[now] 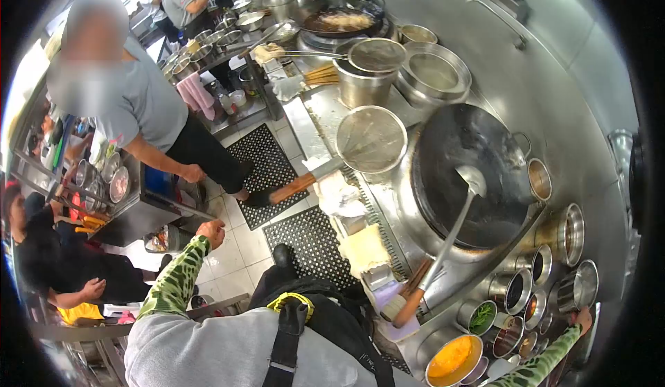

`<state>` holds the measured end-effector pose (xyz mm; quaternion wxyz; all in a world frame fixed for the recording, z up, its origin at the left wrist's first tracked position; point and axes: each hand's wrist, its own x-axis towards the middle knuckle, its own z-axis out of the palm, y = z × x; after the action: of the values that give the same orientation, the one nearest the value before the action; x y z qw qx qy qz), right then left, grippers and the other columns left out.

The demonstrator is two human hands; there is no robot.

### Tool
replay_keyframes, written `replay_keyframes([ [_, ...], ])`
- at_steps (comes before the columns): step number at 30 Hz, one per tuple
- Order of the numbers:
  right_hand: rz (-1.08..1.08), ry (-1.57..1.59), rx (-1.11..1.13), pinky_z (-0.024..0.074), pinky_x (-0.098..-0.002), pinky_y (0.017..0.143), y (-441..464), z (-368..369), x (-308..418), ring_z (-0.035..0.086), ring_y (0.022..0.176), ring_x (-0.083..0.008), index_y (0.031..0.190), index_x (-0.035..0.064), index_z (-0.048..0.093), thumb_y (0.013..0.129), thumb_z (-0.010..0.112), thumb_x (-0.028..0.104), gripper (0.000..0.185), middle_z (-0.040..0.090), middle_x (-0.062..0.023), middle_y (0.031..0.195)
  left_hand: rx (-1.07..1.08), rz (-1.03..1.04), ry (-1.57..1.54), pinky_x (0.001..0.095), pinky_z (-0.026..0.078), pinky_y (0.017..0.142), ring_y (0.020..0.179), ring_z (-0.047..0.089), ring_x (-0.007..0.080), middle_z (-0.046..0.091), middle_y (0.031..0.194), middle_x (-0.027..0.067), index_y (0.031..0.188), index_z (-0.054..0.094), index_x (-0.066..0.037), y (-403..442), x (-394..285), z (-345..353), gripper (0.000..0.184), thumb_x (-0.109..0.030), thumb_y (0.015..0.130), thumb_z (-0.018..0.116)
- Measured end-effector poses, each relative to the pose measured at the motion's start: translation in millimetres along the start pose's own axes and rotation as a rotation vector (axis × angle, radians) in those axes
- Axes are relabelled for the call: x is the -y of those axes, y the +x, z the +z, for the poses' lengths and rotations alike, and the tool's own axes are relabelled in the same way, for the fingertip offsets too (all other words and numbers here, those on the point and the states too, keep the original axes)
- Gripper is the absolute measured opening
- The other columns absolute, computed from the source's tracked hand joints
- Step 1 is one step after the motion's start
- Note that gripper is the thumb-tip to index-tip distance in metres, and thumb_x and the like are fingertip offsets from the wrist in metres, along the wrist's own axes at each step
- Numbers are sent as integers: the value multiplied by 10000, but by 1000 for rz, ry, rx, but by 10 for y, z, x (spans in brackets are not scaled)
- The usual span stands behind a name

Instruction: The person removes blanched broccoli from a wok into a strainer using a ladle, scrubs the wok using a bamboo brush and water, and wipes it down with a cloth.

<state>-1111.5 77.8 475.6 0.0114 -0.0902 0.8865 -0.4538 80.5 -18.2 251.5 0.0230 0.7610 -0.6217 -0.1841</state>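
Note:
My left hand hangs over the floor left of the stove, its fingers curled closed with nothing visible in them. My right hand reaches to the far right, beside a steel pot; its fingers are curled, and what they hold, if anything, is hidden. Ahead, a large black wok sits on the burner. A wok ladle rests with its bowl in the wok and its wooden handle toward me. Left of the wok, a round mesh strainer with a wooden handle lies across the counter edge.
Beside my right arm stand several steel containers, one with orange liquid, one with green leaves. Another wok with frying food is farther back. A person in a grey shirt stands at left. Black mats cover the floor.

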Motion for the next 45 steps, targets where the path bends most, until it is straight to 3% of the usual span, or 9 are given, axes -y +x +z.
replay_keyframes([
  [9, -248, -13, 621, 337, -329, 320, -1700, 1137, 2395, 425, 333, -172, 657, 73, 538, 888, 525, 347, 358, 525, -78, 513, 306, -255, -167, 379, 516, 868, 909, 669, 302, 696, 957, 162, 1098, 665, -105, 103, 1641, 617, 363, -264, 771, 640],
  [13, -368, 132, 906, 381, -252, 334, -2647, 2462, 3497, 511, 384, -139, 736, 105, 545, 865, 599, 337, 271, 540, -46, 550, 336, -679, -677, 428, 553, 662, 790, 662, 221, 665, 873, 116, 1164, 601, -92, -18, 2619, 1058, 327, -145, 843, 641],
  [15, -433, 300, 776, 370, -251, 325, -3744, 3226, 4087, 503, 398, -123, 794, 104, 548, 846, 636, 322, 240, 555, -47, 594, 321, -758, -863, 355, 550, 566, 617, 648, 209, 673, 762, 129, 1096, 626, -49, -191, 3172, 1383, 330, -183, 796, 657],
  [16, -488, 205, 995, 389, -245, 333, -4111, 3542, 4427, 521, 409, -126, 824, 97, 558, 837, 647, 322, 243, 565, -51, 599, 288, -830, -934, 363, 549, 555, 615, 644, 219, 664, 745, 123, 1095, 620, -47, -337, 3271, 1404, 320, -162, 798, 654],
  [24, -556, 190, 1114, 528, -243, 557, -7864, 5594, 6114, 687, 740, -170, 1045, 35, 601, 810, 644, 239, 315, 683, -108, 935, 86, -1183, -1270, 467, 537, 554, 707, 650, 275, 636, 853, 134, 1101, 574, -75, -1027, 3490, 1553, 258, -152, 857, 543],
  [28, -597, 215, 1282, 518, -260, 516, -8957, 6588, 6547, 675, 645, -161, 858, 2, 680, 770, 627, 195, 219, 700, -97, 823, 140, -1283, -1225, 456, 539, 565, 722, 655, 277, 646, 854, 125, 1058, 591, -78, -1237, 3373, 1554, 223, -155, 853, 550],
  [37, -576, 144, 1263, 500, -292, 445, -10794, 8439, 7096, 665, 535, -174, 729, -7, 704, 776, 576, 121, 187, 691, -116, 681, 340, -656, -697, 430, 544, 590, 754, 666, 280, 669, 856, 105, 963, 629, -85, 1241, 3167, 1194, 156, -163, 844, 565],
  [41, -589, 50, 1192, 541, -315, 672, -11215, 9284, 7179, 703, 654, -229, 713, -3, 727, 788, 568, 155, 236, 707, -131, 711, 383, -193, -274, 419, 546, 601, 768, 671, 282, 680, 856, 96, 920, 646, -87, 3018, 2775, 610, 135, -166, 840, 571],
  [45, -598, 3, 1143, 475, -384, 929, -11572, 10821, 7141, 642, 1025, -352, 985, -51, 693, 769, 603, 215, 355, 669, -247, 1022, 411, 174, 122, 408, 548, 612, 783, 676, 284, 690, 857, 87, 878, 663, -90, 4426, 2367, 200, 123, -170, 837, 578],
])
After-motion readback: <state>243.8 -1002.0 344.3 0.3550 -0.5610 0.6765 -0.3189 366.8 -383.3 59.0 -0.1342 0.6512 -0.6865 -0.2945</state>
